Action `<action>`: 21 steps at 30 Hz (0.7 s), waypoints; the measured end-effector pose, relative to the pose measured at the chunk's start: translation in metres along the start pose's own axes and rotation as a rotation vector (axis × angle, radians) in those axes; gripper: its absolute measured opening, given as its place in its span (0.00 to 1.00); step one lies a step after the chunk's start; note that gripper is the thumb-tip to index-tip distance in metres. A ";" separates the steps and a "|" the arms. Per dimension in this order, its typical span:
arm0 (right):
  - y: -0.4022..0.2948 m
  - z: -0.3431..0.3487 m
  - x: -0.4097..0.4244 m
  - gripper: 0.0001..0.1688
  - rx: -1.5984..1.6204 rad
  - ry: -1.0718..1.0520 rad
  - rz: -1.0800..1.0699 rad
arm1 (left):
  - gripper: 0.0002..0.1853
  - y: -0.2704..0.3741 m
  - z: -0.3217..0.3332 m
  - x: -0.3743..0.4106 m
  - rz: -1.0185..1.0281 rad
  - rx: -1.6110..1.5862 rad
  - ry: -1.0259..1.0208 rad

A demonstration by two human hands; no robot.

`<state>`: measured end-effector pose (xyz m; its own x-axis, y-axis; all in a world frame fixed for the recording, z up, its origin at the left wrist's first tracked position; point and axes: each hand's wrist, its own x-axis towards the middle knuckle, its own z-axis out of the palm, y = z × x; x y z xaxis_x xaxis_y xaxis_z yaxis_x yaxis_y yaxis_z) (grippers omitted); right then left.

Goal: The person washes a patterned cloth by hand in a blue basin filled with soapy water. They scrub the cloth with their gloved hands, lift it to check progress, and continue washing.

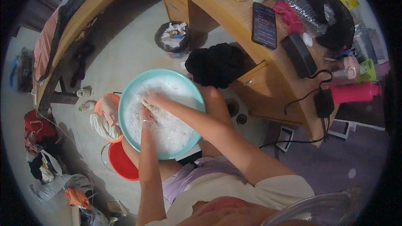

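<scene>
A turquoise plastic basin (122, 125) full of white suds (176, 131) rests across my lap. Inside it, both hands are close together and partly covered by foam. My right hand (152, 98) reaches in from the right, its fingers closed on a wet, pale yellowish item (145, 104), perhaps cloth. Just below it, my left hand (147, 114) touches the same item, with a thin bracelet or band at the wrist. Foam hides most of the left fingers and whatever else lies under the surface.
A red bucket (124, 161) and an orange container (102, 105) with a white mop-like bundle (102, 125) stand left of the basin. Ahead are a waste bin (161, 39) and a black furry item (216, 64). A wooden desk (226, 15) holding a phone (264, 25) curves along the right.
</scene>
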<state>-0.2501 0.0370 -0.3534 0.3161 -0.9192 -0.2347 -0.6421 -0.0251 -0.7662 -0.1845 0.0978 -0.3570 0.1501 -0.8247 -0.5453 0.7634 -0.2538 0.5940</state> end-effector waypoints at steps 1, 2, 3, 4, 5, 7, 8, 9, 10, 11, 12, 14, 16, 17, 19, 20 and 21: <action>-0.007 -0.008 -0.012 0.30 -0.019 -0.069 -0.083 | 0.22 -0.002 -0.001 0.000 0.016 -0.008 0.007; -0.014 -0.016 -0.022 0.29 -0.032 -0.135 -0.169 | 0.21 -0.003 -0.003 -0.002 0.031 -0.014 0.005; -0.021 -0.022 -0.032 0.29 -0.048 -0.198 -0.251 | 0.21 -0.002 -0.002 -0.003 0.041 -0.024 0.001; -0.027 -0.026 -0.043 0.28 -0.133 -0.230 -0.339 | 0.21 -0.004 -0.001 -0.003 0.046 -0.028 -0.005; -0.033 -0.028 -0.054 0.27 -0.217 -0.265 -0.428 | 0.21 -0.006 0.001 -0.003 0.050 -0.034 -0.008; -0.037 -0.026 -0.064 0.24 -0.173 -0.282 -0.433 | 0.20 -0.008 -0.006 -0.006 0.084 -0.043 -0.005; -0.037 -0.031 -0.059 0.22 -0.050 -0.259 -0.343 | 0.20 -0.011 -0.008 -0.007 0.104 -0.055 0.001; -0.036 -0.033 -0.047 0.20 0.077 -0.230 -0.258 | 0.20 -0.013 -0.009 -0.009 0.132 -0.055 0.002; -0.032 -0.038 -0.034 0.17 0.056 -0.096 -0.347 | 0.20 -0.012 -0.010 -0.009 0.155 -0.069 -0.015; -0.015 -0.049 -0.018 0.15 0.021 0.065 -0.407 | 0.20 -0.021 0.002 -0.003 0.145 -0.082 -0.075; -0.022 -0.052 -0.020 0.14 -0.058 0.039 -0.423 | 0.19 -0.019 0.000 -0.010 0.157 -0.106 -0.096; -0.031 -0.063 -0.024 0.14 -0.230 0.011 -0.446 | 0.19 -0.009 0.004 -0.029 0.168 -0.156 -0.204; -0.027 -0.062 -0.021 0.14 -0.162 0.116 -0.461 | 0.20 -0.001 0.010 -0.039 0.157 -0.163 -0.245; -0.025 -0.060 -0.021 0.14 -0.126 0.167 -0.468 | 0.20 0.003 0.012 -0.044 0.141 -0.151 -0.220; -0.006 -0.057 -0.017 0.17 0.014 0.204 -0.271 | 0.21 0.011 0.016 -0.055 0.117 -0.146 -0.149; 0.004 -0.054 -0.014 0.18 -0.048 0.248 -0.211 | 0.22 0.012 0.017 -0.063 0.109 -0.155 -0.098; 0.016 -0.045 -0.011 0.19 -0.111 0.293 -0.152 | 0.22 0.013 0.018 -0.067 0.100 -0.165 -0.047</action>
<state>-0.2951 0.0291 -0.3361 0.2103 -0.9750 0.0718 -0.6802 -0.1986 -0.7056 -0.1961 0.1412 -0.3023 0.2037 -0.8654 -0.4578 0.8396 -0.0861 0.5364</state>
